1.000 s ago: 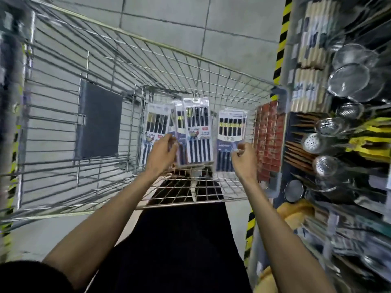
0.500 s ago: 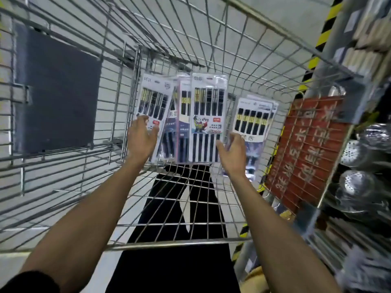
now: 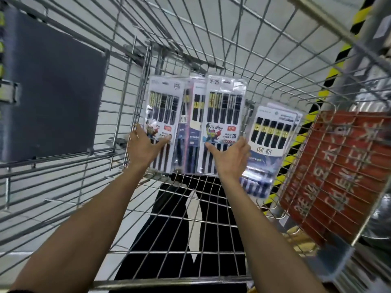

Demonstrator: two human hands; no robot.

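Since the clear plastic blister packs of black chopsticks are already standing upright in a row against the far wall of the silver wire shopping cart, I'd say the loading part is pretty much done. Now the left hand rests on the leftmost pack, fingers spread and straight, not clamped on anything. Same for the right hand: splayed wide, thumb over the middle of the row, fingertips by the blue-bottomed pack leaning off to the right. Probably only tidying is left, like nudging that tilted one in and letting go.
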